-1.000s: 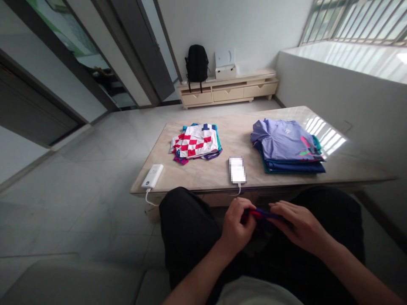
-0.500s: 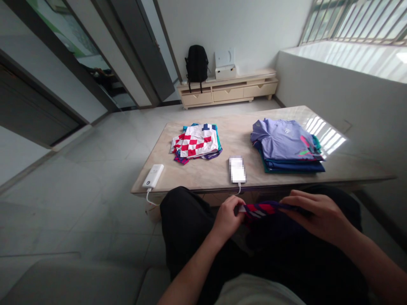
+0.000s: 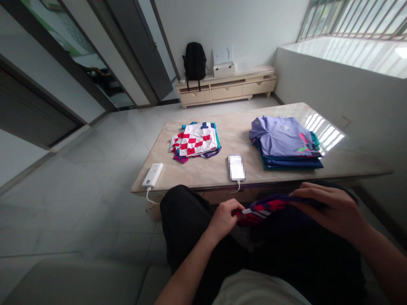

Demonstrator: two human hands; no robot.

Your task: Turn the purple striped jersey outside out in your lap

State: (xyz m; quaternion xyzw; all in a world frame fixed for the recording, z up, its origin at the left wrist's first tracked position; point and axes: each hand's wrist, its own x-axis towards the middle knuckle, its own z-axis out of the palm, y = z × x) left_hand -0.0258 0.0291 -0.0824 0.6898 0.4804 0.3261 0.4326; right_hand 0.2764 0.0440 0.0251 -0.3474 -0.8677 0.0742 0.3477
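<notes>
My left hand (image 3: pixel 224 216) pinches one end of a dark purple and red sports garment (image 3: pixel 270 207) with white stripes, above my lap. The other end is gripped by my right hand (image 3: pixel 329 207), thumb below and fingers on top. The cloth stretches between both hands and its lower part hangs into shadow, so whether it is a shirt or shorts cannot be made out. Beyond my hands, on the table (image 3: pixel 203 173), lie a pile of folded garments (image 3: pixel 197 137) topped by a red and white checked one, and a stack topped by a lavender shirt (image 3: pixel 282 137).
A phone (image 3: pixel 236 167) with a cable lies near the table's front edge. A white power bank (image 3: pixel 153 175) with a cable sits at the left corner. Against the far wall, a low cabinet (image 3: pixel 225 91) carries a black backpack (image 3: pixel 194 61) and a white box (image 3: pixel 223 69).
My hands have moved slightly apart, the right one shifting right, and more of the garment's red and striped part shows. The view has tilted a little; both piles stay put.
</notes>
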